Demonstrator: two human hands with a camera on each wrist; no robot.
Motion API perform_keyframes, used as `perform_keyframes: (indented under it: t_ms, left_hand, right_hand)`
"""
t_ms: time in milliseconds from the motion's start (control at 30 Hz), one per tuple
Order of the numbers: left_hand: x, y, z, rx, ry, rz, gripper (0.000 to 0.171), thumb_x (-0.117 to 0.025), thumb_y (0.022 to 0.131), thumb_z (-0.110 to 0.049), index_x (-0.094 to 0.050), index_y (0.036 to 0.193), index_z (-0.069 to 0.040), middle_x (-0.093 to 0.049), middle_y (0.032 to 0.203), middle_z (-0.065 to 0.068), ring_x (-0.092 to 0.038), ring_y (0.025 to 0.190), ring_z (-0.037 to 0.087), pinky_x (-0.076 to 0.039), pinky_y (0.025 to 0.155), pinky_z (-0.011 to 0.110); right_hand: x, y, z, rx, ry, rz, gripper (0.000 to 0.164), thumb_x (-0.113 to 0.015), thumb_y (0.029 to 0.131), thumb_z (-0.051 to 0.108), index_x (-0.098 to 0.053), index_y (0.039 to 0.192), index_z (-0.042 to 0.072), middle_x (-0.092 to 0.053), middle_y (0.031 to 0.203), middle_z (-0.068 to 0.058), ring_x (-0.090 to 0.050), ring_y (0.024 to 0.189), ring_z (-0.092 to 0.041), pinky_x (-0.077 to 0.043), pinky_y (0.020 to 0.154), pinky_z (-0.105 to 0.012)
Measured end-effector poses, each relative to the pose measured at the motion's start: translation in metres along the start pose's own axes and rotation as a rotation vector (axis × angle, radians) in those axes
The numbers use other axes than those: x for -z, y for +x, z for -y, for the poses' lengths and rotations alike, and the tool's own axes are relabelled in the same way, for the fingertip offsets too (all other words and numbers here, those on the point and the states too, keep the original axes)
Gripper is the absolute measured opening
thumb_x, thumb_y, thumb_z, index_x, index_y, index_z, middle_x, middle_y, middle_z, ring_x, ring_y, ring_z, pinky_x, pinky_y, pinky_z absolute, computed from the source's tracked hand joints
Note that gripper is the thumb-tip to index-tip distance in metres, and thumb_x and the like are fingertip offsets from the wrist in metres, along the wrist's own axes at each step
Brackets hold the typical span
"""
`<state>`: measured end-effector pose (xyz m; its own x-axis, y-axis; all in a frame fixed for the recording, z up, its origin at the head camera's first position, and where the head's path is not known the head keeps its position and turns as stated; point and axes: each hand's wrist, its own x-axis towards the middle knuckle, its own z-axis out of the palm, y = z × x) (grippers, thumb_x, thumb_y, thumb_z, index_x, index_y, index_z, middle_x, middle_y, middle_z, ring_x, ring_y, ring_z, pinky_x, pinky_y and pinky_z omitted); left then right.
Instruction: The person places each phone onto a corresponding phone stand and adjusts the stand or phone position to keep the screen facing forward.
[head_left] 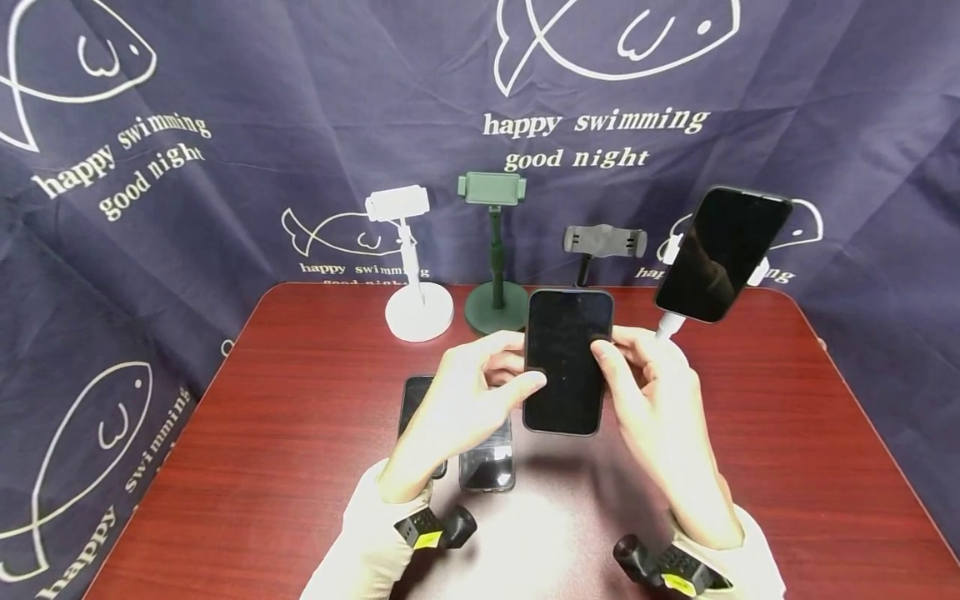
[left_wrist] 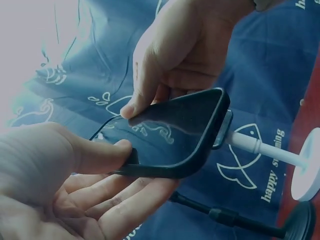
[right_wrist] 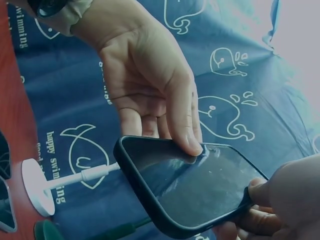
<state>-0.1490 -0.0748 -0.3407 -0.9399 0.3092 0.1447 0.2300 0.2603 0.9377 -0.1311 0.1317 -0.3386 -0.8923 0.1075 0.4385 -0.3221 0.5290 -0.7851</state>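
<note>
A black smartphone (head_left: pixel 562 400) is held upright above the table with its dark screen facing me. My left hand (head_left: pixel 468 400) grips its left edge, thumb on the front and fingers behind. On the opposite edge my right hand (head_left: pixel 667 408) pinches it, thumb over the screen. In the left wrist view the phone (left_wrist: pixel 175 132) shows a thick dark rim. Just behind it stands a phone holder with a grey clamp (head_left: pixel 603 242), its lower part hidden. Two more phones lie on the table by my left forearm, a black one (head_left: pixel 415 400) and a shinier one (head_left: pixel 487 462).
A white phone stand (head_left: pixel 418 312) and a green one (head_left: pixel 497 307) stand at the back of the red table (head_left: pixel 300 400). At the back right, another phone (head_left: pixel 720 254) sits tilted in a white stand. A dark blue fish-print curtain (head_left: pixel 375 100) hangs behind.
</note>
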Motion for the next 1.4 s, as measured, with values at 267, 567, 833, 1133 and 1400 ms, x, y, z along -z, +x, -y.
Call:
perform_keyframes:
  t_ms: [267, 567, 833, 1133, 1400]
  left_hand:
    - [-0.002, -0.005, -0.003, -0.028, 0.015, -0.037, 0.032, -0.077, 0.09, -0.009, -0.071, 0.121, -0.017, -0.078, 0.095, 0.0, -0.074, 0.081, 0.008, -0.058, 0.068, 0.027]
    - [-0.001, -0.006, -0.006, -0.049, 0.033, -0.045, 0.035, -0.078, 0.09, -0.009, -0.071, 0.122, -0.019, -0.078, 0.096, -0.001, -0.073, 0.08, 0.008, -0.058, 0.072, 0.027]
    - [0.005, -0.012, -0.011, -0.062, 0.04, -0.072, 0.033, -0.078, 0.089, -0.011, -0.072, 0.121, -0.02, -0.078, 0.094, -0.001, -0.074, 0.079, 0.008, -0.06, 0.074, 0.029]
    - [0.013, -0.013, -0.009, -0.064, 0.014, -0.103, 0.029, -0.078, 0.089, -0.01, -0.072, 0.117, -0.013, -0.079, 0.095, 0.004, -0.075, 0.08, 0.012, -0.061, 0.077, 0.03]
    - [0.017, -0.013, -0.012, -0.078, -0.015, -0.109, 0.031, -0.079, 0.088, -0.007, -0.072, 0.118, -0.01, -0.078, 0.095, 0.008, -0.074, 0.079, 0.014, -0.06, 0.075, 0.03]
  right_hand:
    - [0.001, 0.0, 0.001, 0.052, 0.013, -0.025, 0.013, -0.073, 0.095, 0.01, -0.075, 0.107, 0.009, -0.073, 0.086, -0.004, -0.061, 0.08, 0.008, -0.044, 0.074, -0.008]
    - [0.004, 0.001, -0.001, 0.064, 0.028, -0.018, 0.011, -0.075, 0.093, 0.009, -0.076, 0.104, 0.011, -0.071, 0.085, 0.003, -0.061, 0.076, 0.007, -0.045, 0.072, -0.007]
    - [0.001, 0.0, -0.006, 0.172, 0.103, -0.012, 0.013, -0.076, 0.088, -0.002, -0.075, 0.092, 0.011, -0.062, 0.086, 0.008, -0.054, 0.073, -0.002, -0.043, 0.064, -0.012]
    - [-0.007, -0.007, -0.009, 0.09, 0.147, 0.09, 0.013, -0.073, 0.092, 0.0, -0.077, 0.101, 0.009, -0.064, 0.084, 0.008, -0.058, 0.073, -0.002, -0.047, 0.069, -0.012]
    - [-0.008, -0.009, -0.005, 0.073, 0.147, 0.113, 0.011, -0.072, 0.095, 0.005, -0.077, 0.1, 0.013, -0.062, 0.076, 0.003, -0.055, 0.069, -0.007, -0.046, 0.067, -0.015]
